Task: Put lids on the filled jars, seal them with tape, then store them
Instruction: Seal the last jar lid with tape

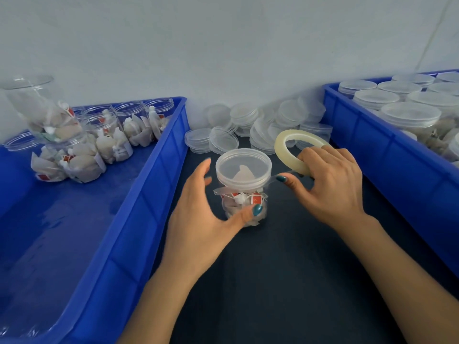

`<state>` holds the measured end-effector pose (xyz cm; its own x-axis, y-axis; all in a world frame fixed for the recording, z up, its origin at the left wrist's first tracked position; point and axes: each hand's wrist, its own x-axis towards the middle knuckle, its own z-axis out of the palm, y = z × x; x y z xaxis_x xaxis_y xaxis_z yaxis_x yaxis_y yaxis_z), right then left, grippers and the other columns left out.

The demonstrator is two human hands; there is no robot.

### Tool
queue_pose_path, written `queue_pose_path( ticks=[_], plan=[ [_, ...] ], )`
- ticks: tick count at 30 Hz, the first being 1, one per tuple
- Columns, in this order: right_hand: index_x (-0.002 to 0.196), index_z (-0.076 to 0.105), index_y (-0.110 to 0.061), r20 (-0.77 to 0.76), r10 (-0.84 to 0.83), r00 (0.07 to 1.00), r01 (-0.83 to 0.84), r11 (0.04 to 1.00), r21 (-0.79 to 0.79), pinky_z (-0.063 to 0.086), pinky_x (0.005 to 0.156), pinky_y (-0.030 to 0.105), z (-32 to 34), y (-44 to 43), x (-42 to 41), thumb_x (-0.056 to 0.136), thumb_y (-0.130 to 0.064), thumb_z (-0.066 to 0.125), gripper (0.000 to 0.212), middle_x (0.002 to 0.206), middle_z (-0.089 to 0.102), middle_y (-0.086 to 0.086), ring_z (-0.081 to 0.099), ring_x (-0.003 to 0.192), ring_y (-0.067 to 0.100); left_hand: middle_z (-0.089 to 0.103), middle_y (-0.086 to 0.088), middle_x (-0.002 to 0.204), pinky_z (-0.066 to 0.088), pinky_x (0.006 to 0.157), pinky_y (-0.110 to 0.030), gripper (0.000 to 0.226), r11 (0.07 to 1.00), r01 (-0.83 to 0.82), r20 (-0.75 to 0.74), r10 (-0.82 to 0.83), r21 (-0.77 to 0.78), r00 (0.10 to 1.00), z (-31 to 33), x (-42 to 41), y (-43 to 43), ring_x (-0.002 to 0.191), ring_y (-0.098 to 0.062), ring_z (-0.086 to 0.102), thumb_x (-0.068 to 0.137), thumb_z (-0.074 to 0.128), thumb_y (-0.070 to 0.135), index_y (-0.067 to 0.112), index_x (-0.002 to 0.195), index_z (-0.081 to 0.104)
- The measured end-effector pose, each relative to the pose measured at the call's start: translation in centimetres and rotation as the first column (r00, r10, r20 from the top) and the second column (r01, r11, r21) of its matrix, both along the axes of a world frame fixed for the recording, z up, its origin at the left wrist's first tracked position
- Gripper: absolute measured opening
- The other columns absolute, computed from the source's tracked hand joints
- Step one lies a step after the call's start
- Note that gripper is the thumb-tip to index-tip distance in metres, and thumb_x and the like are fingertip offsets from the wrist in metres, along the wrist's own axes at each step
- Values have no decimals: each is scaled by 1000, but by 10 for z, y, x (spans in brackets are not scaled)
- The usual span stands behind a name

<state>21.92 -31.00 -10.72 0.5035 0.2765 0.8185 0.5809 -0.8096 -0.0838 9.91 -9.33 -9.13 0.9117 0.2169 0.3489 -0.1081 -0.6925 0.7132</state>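
A clear jar filled with tea bags stands on the dark table, a translucent lid on top of it. My left hand curls around the jar's left side, thumb pressed on its lower front. My right hand grips a roll of clear tape just right of the jar. A strip of tape runs from the roll to the lid's edge, under my right thumb.
A blue bin on the left holds open filled jars at its far end. A blue bin on the right holds lidded jars. Loose lids lie piled against the wall behind the jar.
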Motion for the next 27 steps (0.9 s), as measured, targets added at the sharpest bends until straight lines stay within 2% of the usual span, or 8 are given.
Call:
queue_pose_path(
  ticks=[3,6,9,13,17,19,22,27],
  plan=[
    [79,56,-14,-5,6,1000,-6,1000,3,33,70,33,0,0,0,96,-67,41,57,75,58,0,52,70,21,36,23,156,37,114,-30,126,991,75,-23,-78,-110,997,5,22,1,141,6,34,52,62,93,36,157,21],
    [79,55,-15,-8,13,1000,-13,1000,8,34,70,33,-1,-1,1,97,-67,40,57,75,57,-1,52,70,21,53,20,144,46,111,-34,101,953,191,34,-188,-234,982,5,35,7,134,2,48,63,77,64,29,149,39],
    [80,55,-15,-9,23,1000,-23,1000,13,38,70,35,-2,-1,1,97,-68,38,58,75,58,-1,53,70,21,63,17,133,51,101,-24,78,882,294,86,-283,-367,955,-2,41,14,126,-2,57,68,82,42,25,138,52],
    [81,56,-15,-11,29,1000,-29,1000,11,39,70,36,-3,-1,2,97,-68,36,59,77,59,0,54,71,22,64,16,134,49,95,-16,69,808,338,132,-314,-482,940,-10,46,19,126,-2,58,72,78,37,25,136,54],
    [80,55,-15,-8,32,999,-32,999,10,35,70,34,-3,-2,2,98,-68,36,59,76,57,-1,52,70,21,60,10,141,45,112,-35,61,794,352,104,-348,-496,932,-16,50,21,133,-6,53,88,71,21,20,145,50],
    [80,55,-16,-13,37,999,-37,999,11,33,70,32,-3,-2,2,97,-68,36,58,76,57,-2,52,70,20,58,9,144,40,116,-40,65,775,355,92,-363,-523,927,-17,52,21,136,-8,50,89,73,35,21,147,48],
    [81,54,-16,-33,45,998,-44,999,11,34,70,33,-3,-2,2,97,-67,36,57,76,57,-3,52,71,20,56,4,147,37,115,-41,94,719,350,82,-380,-601,921,-15,52,20,140,-15,47,71,73,71,21,147,49],
    [81,54,-18,-49,49,998,-48,999,16,32,71,31,-1,-1,1,98,-67,34,56,76,53,-6,50,71,18,61,-1,141,41,115,-39,58,611,318,117,-346,-725,931,-15,55,18,135,-19,54,95,47,51,19,143,53]
  ],
)
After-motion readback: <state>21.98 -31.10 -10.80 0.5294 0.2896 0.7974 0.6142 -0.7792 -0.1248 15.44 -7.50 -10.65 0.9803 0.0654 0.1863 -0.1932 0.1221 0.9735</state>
